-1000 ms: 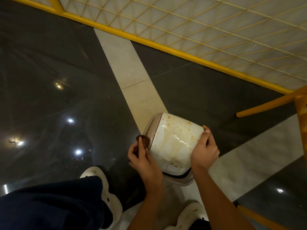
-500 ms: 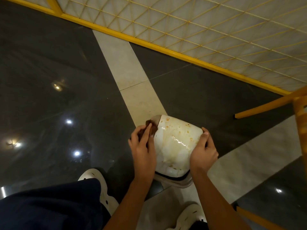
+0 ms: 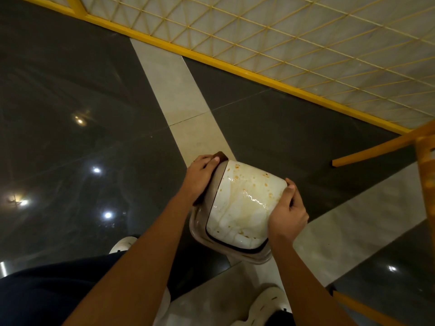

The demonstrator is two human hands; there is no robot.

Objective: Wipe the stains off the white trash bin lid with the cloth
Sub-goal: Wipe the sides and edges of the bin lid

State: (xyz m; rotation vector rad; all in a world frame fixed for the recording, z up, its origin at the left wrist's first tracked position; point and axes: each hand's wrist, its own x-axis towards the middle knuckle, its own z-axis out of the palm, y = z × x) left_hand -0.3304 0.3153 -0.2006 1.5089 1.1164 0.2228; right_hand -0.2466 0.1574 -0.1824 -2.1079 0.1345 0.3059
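Head view: the white trash bin lid (image 3: 244, 203) sits on its bin on the floor just beyond the person's white shoes (image 3: 266, 304), streaked with brown drips and orange specks. The left hand (image 3: 200, 180) curls its fingers over the brown cloth (image 3: 221, 156) at the lid's far-left corner. The right hand (image 3: 287, 215) grips the lid's right edge, thumb on top.

The lid looks wet and glossy, so a light pass would probably smear the drips. A hard push from the left could slide or tip the bin if the right hand slips.

Around are dark glossy floor tiles (image 3: 70, 114), a yellow lattice panel (image 3: 282, 31) far off and an orange frame (image 3: 426, 175) at right. Nothing lies between cloth and stains.
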